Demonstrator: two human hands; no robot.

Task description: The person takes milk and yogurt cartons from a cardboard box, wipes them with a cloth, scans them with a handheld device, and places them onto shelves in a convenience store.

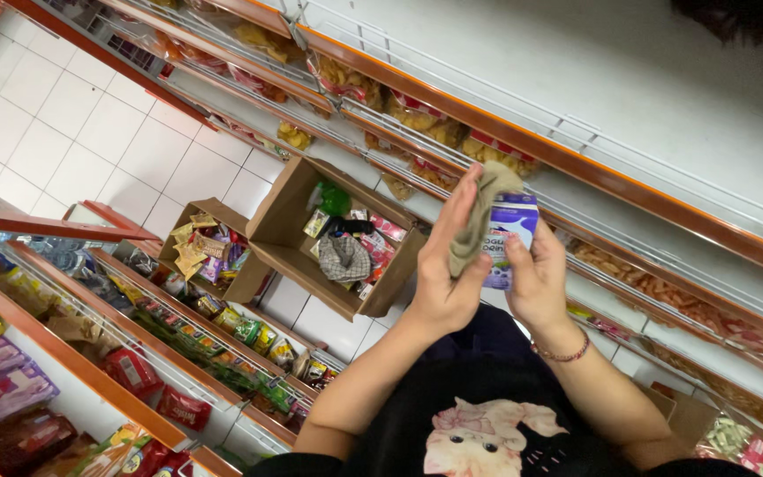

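Your left hand [445, 274] is raised in front of you with its fingers stretched long and pressed together, flattening a greyish-tan cloth [479, 212] against the side of a small purple and white drink carton [510, 237]. Your right hand [536, 283] grips that carton from the right, thumb on its front face and the other fingers curled behind it, so the carton sits between your two hands, just near of the white shelf [629, 106] with the orange edge that runs across the far right. Bags of chips [417, 115] hang along the racks beneath that shelf. A beaded bracelet [565, 355] circles your right wrist. To the left of your hands, on the white tiled floor [55, 132], an open cardboard box [289, 221] holds a checked cloth [344, 259] and assorted packets, and a smaller box [209, 247] of snack packets lies just left of it
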